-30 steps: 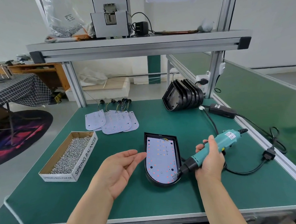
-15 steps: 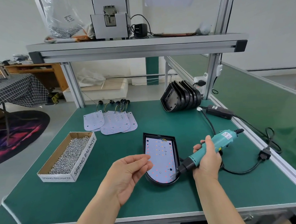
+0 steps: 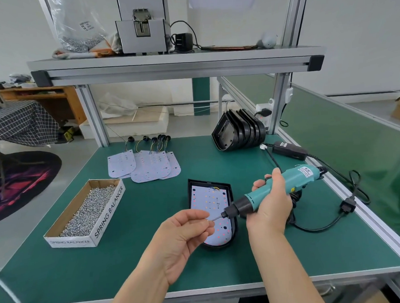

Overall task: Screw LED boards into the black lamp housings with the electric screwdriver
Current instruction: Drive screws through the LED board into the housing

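A black lamp housing [image 3: 231,191] lies flat on the green bench with a white LED board [image 3: 208,202] seated inside it. My right hand [image 3: 270,203] grips a teal electric screwdriver [image 3: 286,185], its bit pointing left over the board. My left hand [image 3: 185,235] hovers over the board's lower left, thumb and fingertips pinching a small screw [image 3: 208,219] at the bit's tip. A cardboard box of screws [image 3: 88,210] sits to the left. Loose LED boards [image 3: 146,164] lie fanned behind it. A stack of empty black housings [image 3: 238,133] stands at the back right.
The screwdriver's black cable [image 3: 325,223] loops on the bench to the right, leading to a power adapter [image 3: 289,150]. An aluminium shelf [image 3: 176,64] spans overhead on upright posts, carrying a grey machine [image 3: 141,24] and a bag of screws [image 3: 79,30].
My left hand went from palm-up and open to pinching a screw against the bit. The screwdriver's tip lifted off the board's lower edge and rose toward my left fingers.
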`<action>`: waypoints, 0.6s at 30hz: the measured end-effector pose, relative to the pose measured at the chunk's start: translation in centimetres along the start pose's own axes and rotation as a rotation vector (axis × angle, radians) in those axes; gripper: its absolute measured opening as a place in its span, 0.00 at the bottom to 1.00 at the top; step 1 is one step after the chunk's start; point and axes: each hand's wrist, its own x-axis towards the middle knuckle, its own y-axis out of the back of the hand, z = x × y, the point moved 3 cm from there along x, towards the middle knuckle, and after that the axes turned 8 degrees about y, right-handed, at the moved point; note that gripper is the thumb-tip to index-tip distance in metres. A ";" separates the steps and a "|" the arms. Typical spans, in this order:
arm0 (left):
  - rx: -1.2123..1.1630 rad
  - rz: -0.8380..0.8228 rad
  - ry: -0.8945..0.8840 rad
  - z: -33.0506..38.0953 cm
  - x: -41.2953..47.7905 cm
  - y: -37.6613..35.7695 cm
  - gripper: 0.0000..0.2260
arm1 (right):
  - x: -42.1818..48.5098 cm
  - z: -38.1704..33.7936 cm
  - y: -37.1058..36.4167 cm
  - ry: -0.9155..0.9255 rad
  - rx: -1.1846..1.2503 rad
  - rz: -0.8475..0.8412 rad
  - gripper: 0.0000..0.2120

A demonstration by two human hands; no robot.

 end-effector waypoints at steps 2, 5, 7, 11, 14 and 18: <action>0.001 0.000 -0.005 -0.1 0.0 -0.1 0.11 | -0.5 -0.4 -0.4 0.013 0.018 -0.014 0.09; -0.008 -0.018 -0.002 -0.1 -0.1 -0.2 0.05 | -1.0 -0.9 -0.8 0.037 0.021 -0.030 0.09; -0.018 -0.021 0.010 -0.2 0.0 -0.1 0.05 | -1.0 -1.0 -0.8 0.048 0.009 -0.032 0.09; -0.050 -0.043 0.032 -0.4 0.0 -0.2 0.05 | -0.9 -1.0 -0.6 0.049 -0.023 -0.041 0.09; -0.057 -0.046 0.036 -0.4 0.1 -0.3 0.04 | -0.8 -0.9 -0.4 0.052 -0.026 -0.036 0.09; -0.065 -0.036 0.027 -0.5 0.0 -0.4 0.04 | -0.8 -0.8 -0.3 0.054 -0.037 -0.032 0.09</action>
